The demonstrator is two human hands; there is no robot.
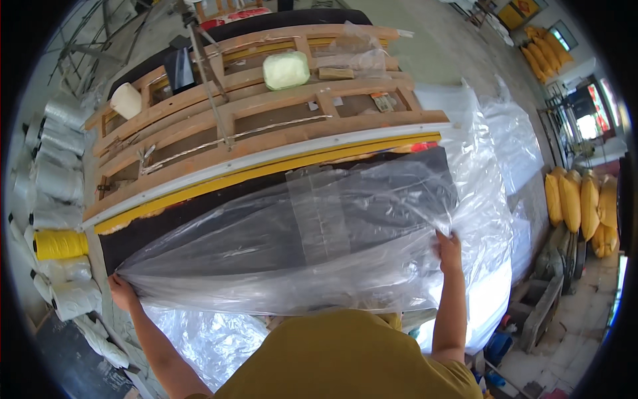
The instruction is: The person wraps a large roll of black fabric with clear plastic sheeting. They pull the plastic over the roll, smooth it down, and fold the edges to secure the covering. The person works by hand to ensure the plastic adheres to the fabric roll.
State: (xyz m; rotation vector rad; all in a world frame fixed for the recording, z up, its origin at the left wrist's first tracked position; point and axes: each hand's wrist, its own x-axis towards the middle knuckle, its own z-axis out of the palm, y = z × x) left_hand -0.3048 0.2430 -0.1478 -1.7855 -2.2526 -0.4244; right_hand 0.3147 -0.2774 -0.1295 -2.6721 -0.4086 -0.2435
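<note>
A wide sheet of clear plastic film (259, 249) is stretched across the dark work surface (405, 166) in front of me. At the far left, my left hand (122, 292) is closed on a gathered corner of it. My right hand (449, 251) grips the film on the other side, where it bunches into folds. Both arms are spread wide. A more opaque strip (319, 213) crosses the middle of the sheet. More loose film (482, 199) hangs over the right side of the table, and some (206, 339) lies below the near edge.
Beyond the film runs a yellow and white rail (272, 159) before a wooden frame (259, 100). On the frame sit a pale green block (286, 70), a cream cup-like container (126, 101) and a dark tablet (179, 70). Film rolls (60, 176) line the left; yellow sacks (578, 199) hang right.
</note>
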